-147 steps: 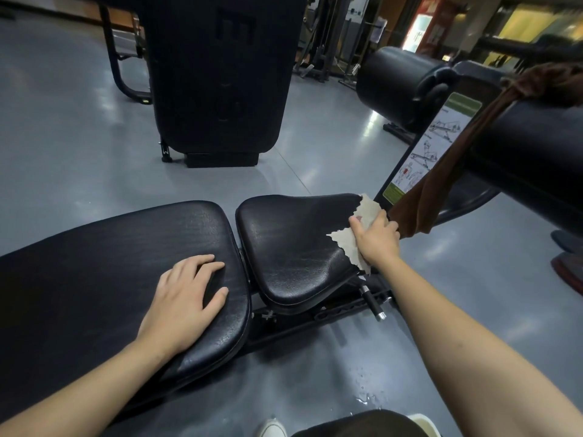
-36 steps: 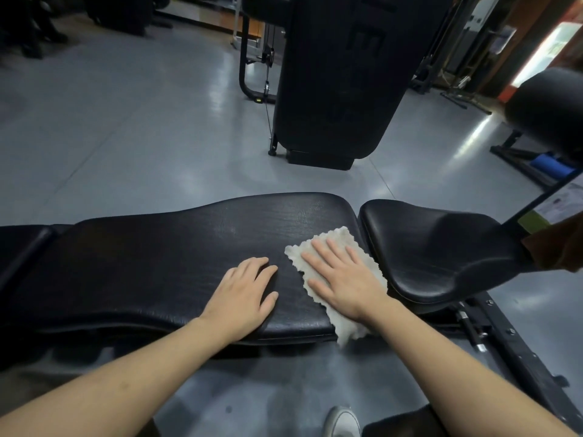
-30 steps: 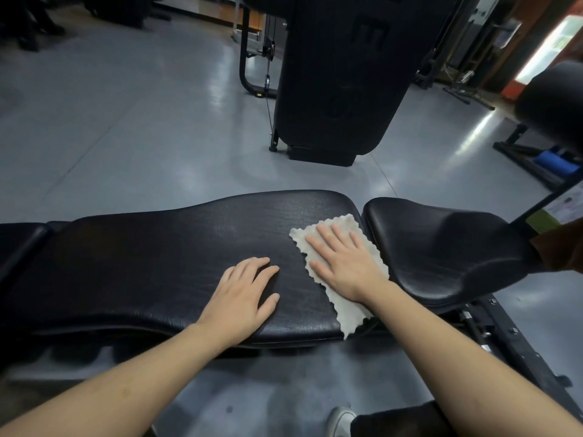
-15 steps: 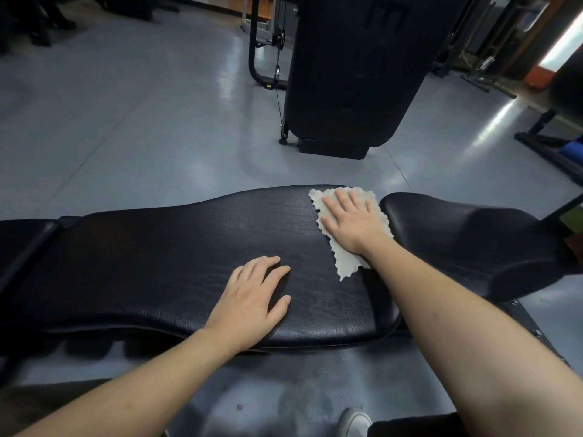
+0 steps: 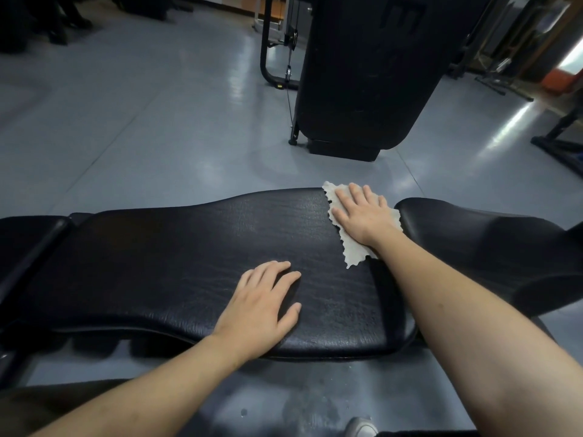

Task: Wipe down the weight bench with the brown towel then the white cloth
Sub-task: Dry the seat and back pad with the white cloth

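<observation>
At nine o'clock a short black pad [image 5: 28, 234] sits at the end of the weight bench [image 5: 176, 263], whose long black backrest runs across the middle of the view over a shiny grey floor [image 5: 142, 121]. Near six o'clock the left hand [image 5: 263, 305] rests palm down on the near edge of the backrest, fingers relaxed and slightly spread, holding nothing; its forearm comes in from seven o'clock. Straight ahead at twelve o'clock a tall black gym machine [image 5: 366, 70] stands on the floor beyond the bench, with a curved black frame and a thin cable just to its left. Toward one o'clock the white cloth [image 5: 350, 250] lies flat on the far right end of the backrest, its zigzag edge pointing back toward the person and its far corner reaching the pad's far edge. The right hand [image 5: 362, 214] presses down on the cloth with straight, spread fingers. At three o'clock the black seat pad [image 5: 479, 244] lies just beside the cloth, apart from the backrest by a narrow gap. At five o'clock the toe of a light shoe [image 5: 359, 428] shows on the floor.
</observation>
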Demonstrator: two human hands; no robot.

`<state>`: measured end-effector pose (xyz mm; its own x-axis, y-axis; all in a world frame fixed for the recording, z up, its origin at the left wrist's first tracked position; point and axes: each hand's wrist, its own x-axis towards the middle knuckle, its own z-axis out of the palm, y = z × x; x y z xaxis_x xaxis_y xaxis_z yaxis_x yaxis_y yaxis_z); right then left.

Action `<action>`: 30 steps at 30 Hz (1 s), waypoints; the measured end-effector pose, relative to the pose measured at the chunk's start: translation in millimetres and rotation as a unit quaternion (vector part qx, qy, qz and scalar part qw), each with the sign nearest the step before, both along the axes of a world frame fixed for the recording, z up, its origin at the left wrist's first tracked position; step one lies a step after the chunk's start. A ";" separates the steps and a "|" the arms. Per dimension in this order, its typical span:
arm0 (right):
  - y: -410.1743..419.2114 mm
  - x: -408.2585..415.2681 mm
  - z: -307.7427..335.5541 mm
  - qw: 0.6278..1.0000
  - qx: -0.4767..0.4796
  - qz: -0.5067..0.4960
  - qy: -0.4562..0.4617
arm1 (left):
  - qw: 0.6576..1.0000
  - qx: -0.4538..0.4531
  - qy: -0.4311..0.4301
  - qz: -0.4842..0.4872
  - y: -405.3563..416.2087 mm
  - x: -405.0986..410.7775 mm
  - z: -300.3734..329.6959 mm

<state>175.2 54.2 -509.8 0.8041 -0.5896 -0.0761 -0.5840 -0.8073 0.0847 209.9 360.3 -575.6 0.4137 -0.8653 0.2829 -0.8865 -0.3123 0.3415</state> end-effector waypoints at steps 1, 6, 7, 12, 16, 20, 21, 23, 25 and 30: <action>0.9 -0.8 -0.6 1.000 -0.002 0.003 -0.003 | 1.000 0.000 -0.001 0.000 -0.1 -0.1 0.4; 12.5 -11.7 -3.5 1.000 -0.014 0.008 0.000 | 1.000 0.004 0.001 -0.001 0.0 0.1 0.9; 16.1 -15.0 -4.2 1.000 -0.011 0.010 0.001 | 1.000 0.005 0.001 -0.002 0.4 0.1 0.9; 37.9 -35.8 -8.2 1.000 0.005 0.017 0.000 | 1.000 0.003 0.000 -0.002 0.2 -1.0 1.4; 60.7 -53.5 -8.8 1.000 0.004 0.031 -0.005 | 1.000 0.004 -0.001 0.000 0.3 -1.8 2.2; 86.1 -73.2 -7.4 0.999 0.001 0.048 0.015 | 1.000 0.001 0.002 0.002 0.7 -3.0 3.4; 93.7 -78.6 -6.6 0.998 -0.002 0.056 0.019 | 1.000 0.000 0.002 0.001 0.5 -2.9 3.4; 108.8 -89.7 -5.9 0.997 0.004 0.071 0.026 | 1.000 0.002 0.003 -0.001 0.7 -2.3 3.3; 121.4 -99.6 -6.6 0.996 0.010 0.086 0.029 | 1.000 0.001 0.005 -0.002 1.2 -2.2 3.4; 139.1 -116.6 -13.0 0.992 0.007 0.124 0.036 | 1.000 -0.003 0.012 -0.006 1.3 -2.7 3.0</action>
